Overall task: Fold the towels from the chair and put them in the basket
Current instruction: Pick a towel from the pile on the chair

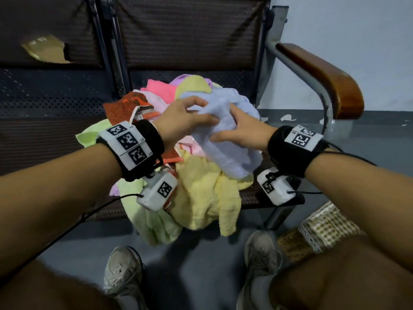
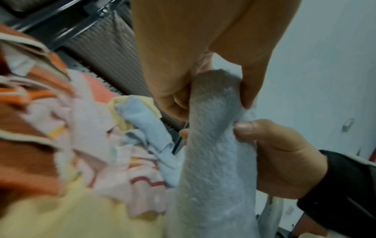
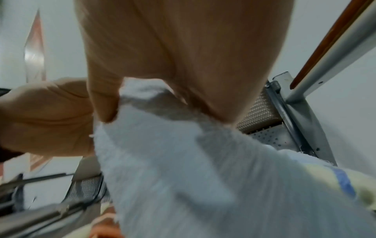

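Both hands closed on one pale blue towel (image 1: 225, 139), lifted just above the heap. Left hand (image 1: 178, 121) gripping the upper fold, thumb and fingers (image 2: 247, 90) pinching the cloth between them. Right hand (image 1: 243, 130) just beside it, thumb (image 2: 244, 127) pressed into the same fold, fingers curled round behind. Grip narrow on both sides, cloth bunched between the two hands and hanging down below them in a loose roll. Directly under the grip, a pile of towels (image 1: 201, 193) in yellow, pink, green and orange, spread over the seat of the chair (image 1: 324, 86) and spilling over its front edge. Beyond the grip, the mesh chair back. Below the right wrist, on the floor beside a shoe (image 1: 261, 251), a wicker basket (image 1: 312, 231) with checked lining.
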Tool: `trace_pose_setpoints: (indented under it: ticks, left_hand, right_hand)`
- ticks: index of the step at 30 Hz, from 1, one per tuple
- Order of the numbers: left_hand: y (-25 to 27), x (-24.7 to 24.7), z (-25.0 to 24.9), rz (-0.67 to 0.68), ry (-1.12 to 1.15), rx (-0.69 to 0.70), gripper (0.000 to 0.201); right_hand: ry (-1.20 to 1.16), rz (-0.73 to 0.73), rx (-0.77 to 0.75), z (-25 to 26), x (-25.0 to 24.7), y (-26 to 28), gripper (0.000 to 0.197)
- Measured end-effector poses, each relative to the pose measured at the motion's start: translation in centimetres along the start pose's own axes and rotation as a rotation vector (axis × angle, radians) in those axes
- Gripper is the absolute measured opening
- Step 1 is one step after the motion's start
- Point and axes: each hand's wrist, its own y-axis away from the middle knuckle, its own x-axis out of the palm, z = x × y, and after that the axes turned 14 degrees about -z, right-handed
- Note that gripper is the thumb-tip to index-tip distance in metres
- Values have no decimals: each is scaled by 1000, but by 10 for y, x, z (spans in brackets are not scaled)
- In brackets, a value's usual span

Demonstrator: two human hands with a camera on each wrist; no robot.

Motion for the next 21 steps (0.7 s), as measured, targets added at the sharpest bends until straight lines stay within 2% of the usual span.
trace_pose_setpoints:
  ticks: [2, 3, 5, 7, 9, 11, 14, 18, 19, 21]
  left_hand:
    - [5, 9, -18, -17, 91, 60, 32]
    - [7, 15, -22, -31, 140, 56, 36]
    - [15, 28, -24, -38, 174, -12, 50]
    - [26, 47, -15, 72, 107, -98, 51]
    - [41, 74, 2, 284, 45, -157, 47]
    - [52, 110, 15, 409, 29, -181, 46]
    - [61, 179, 32, 487, 29, -225, 40]
    - [69, 278, 59, 603, -99, -342, 27]
    - [71, 302, 67, 621, -164, -363, 26]
    - [72, 346, 85, 677, -324, -416, 38]
  right_hand:
    - [-100, -61, 23, 11, -10, 4, 51]
    - [-146, -103, 39, 15, -18, 9, 43]
    - [-257, -172, 93, 13, -39, 24, 40]
    - [-385, -194, 153, 3, -61, 40, 43]
    - [-472, -206, 218, -13, -85, 60, 43]
    - [-539, -226, 290, -39, -111, 82, 42]
    - [-636, -292, 413, -92, -147, 125, 31]
    - [-669, -535, 607, -183, -179, 189, 27]
    - [-685, -579, 649, -204, -182, 203, 24]
    - [-695, -651, 747, -246, -183, 226, 14]
